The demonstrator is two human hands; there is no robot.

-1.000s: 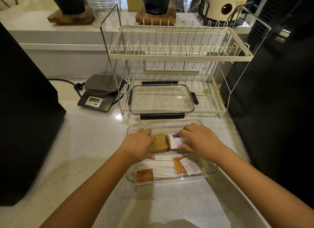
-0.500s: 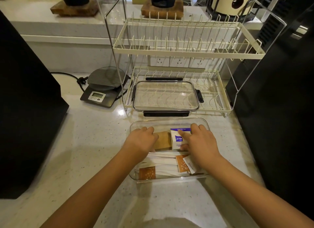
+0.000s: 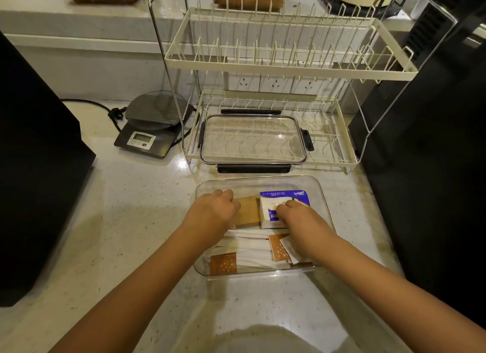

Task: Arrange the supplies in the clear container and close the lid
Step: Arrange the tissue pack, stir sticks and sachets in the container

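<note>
The clear container (image 3: 322, 194) sits on the counter in front of me. In its far half a brown paper pack (image 3: 247, 212) lies next to a white-and-blue tissue pack (image 3: 282, 198). My left hand (image 3: 210, 217) grips the brown pack's left edge with curled fingers. My right hand (image 3: 298, 217) holds the near right part of the tissue pack, fingers curled on top. White wrapped sticks (image 3: 249, 250) and orange sachets (image 3: 223, 264) fill the near half. The clear lid (image 3: 252, 139), with black clips, lies on the dish rack's lower tier.
A cream two-tier dish rack (image 3: 289, 71) stands behind the container. A grey kitchen scale (image 3: 147, 131) with a cord is at the back left. Large black appliances flank the counter on the left (image 3: 34, 168) and the right (image 3: 434, 168).
My right hand has drawn back toward me, uncovering most of the tissue pack. My left hand stays on the brown pack. The view has tilted lower.
</note>
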